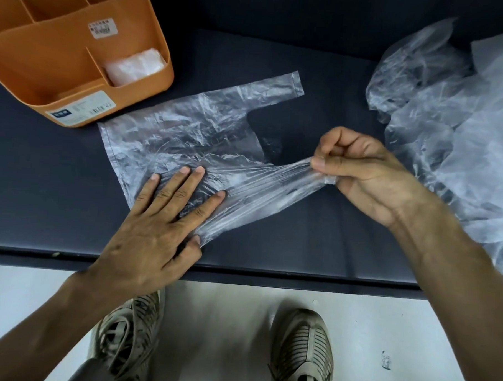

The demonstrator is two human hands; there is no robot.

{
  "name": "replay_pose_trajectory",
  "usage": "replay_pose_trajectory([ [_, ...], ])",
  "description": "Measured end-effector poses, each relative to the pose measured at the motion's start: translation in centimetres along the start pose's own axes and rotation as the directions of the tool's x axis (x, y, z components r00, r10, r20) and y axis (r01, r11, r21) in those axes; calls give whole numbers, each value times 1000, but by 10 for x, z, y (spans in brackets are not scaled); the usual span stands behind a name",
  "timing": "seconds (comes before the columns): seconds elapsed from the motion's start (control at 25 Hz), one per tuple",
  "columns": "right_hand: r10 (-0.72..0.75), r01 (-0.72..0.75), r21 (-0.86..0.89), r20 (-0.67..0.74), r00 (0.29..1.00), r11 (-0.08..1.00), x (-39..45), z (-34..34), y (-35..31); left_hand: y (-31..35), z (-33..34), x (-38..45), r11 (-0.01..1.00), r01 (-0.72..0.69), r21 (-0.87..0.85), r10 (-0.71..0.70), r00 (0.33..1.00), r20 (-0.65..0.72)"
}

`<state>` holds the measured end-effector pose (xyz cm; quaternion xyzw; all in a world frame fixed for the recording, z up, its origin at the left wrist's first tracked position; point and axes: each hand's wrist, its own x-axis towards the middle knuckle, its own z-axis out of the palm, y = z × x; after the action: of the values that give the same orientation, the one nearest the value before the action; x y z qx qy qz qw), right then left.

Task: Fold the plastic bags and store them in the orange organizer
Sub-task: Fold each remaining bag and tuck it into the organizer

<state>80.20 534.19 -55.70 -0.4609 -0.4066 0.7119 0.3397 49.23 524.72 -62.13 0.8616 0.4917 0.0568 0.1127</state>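
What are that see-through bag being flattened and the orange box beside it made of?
The bag looks like thin clear plastic film: it is see-through, crinkled, and stretches into fine pleats where the right hand pulls its handle. The orange organizer seems to be rigid moulded plastic with a smooth matte finish: even colour, rounded corners, thin dividers.

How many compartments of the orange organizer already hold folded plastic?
1: only the compartment at the orange organizer's right end holds a folded plastic bundle. The other visible compartments look empty, though the frame's edge cuts off the far ones.
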Motion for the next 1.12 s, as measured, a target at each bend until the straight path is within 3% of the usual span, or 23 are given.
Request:
replay_pose_trajectory([
  [0.16,8,-26,321,57,998,947,9,-7,7,0,-1,0,1000,2,-7,-2,1000,12],
  [0.44,-58,4,518,89,994,855,10,-12,17,-1,-1,0,1000,-17,-7,17,999,29],
  [0.68,-42,-6,428,101,994,904,10,-13,21,-2,-2,0,1000,-24,-8,24,999,37],
  [1.12,-65,-20,465,165,984,885,1,-28,26,-2,-3,0,999,-26,-26,27,999,32],
])
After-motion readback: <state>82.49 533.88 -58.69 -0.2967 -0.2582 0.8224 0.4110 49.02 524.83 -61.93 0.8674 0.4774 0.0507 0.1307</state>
